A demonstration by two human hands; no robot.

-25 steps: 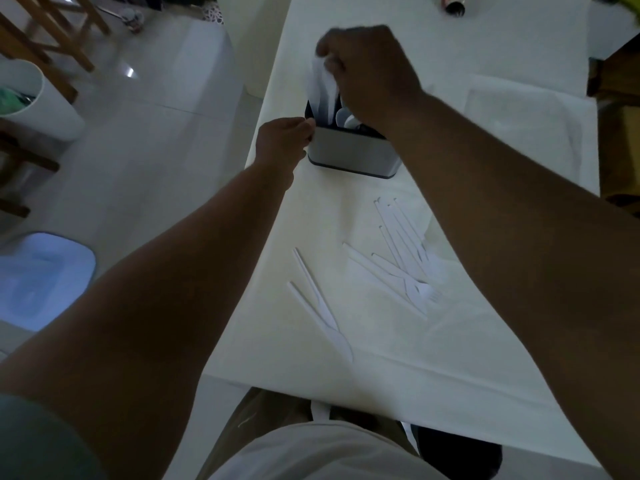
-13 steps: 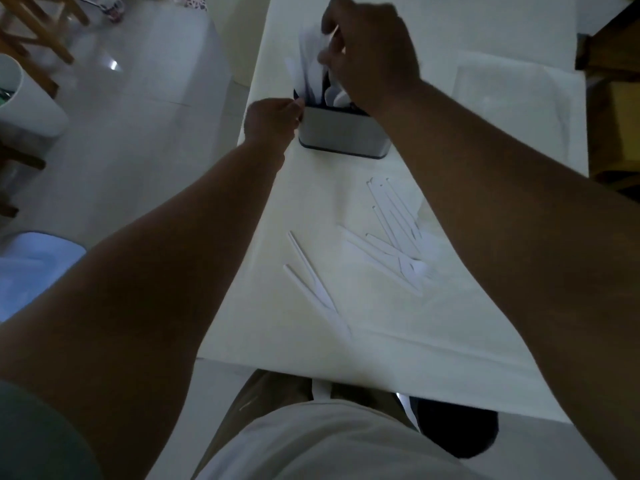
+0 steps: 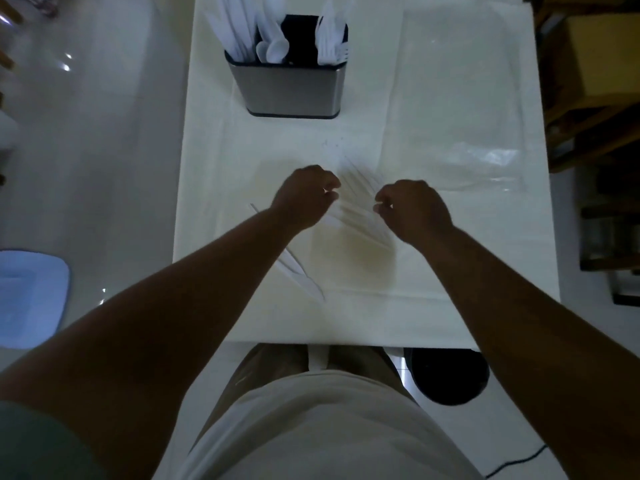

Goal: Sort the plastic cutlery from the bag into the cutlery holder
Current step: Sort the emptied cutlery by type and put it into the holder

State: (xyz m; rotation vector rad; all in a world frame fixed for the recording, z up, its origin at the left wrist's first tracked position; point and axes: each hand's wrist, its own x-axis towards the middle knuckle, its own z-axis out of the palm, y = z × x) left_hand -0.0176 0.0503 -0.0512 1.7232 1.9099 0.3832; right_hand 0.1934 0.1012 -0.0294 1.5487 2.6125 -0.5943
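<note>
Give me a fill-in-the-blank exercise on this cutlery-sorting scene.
1. In the cutlery holder, the compartment between the spoons and the forks is ___.
2. The clear bag lies flat to the holder's ___.
3. The left hand and right hand are over the loose cutlery, which lies on the ___.
Missing words: empty; right; table.

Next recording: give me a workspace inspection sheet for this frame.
Surface: table under a white cover.
Job's things: cutlery holder upright, holding knives, spoons and forks apart; loose cutlery, blurred, between the hands; loose knives beside the left forearm; clear bag flat at right.
Clutter: nothing seen.
Grips: left hand and right hand curled over the loose cutlery; hold unclear.
Cables: black cable on the floor, lower right.
Surroundings: blue mat on the floor left; wooden furniture right.
</note>
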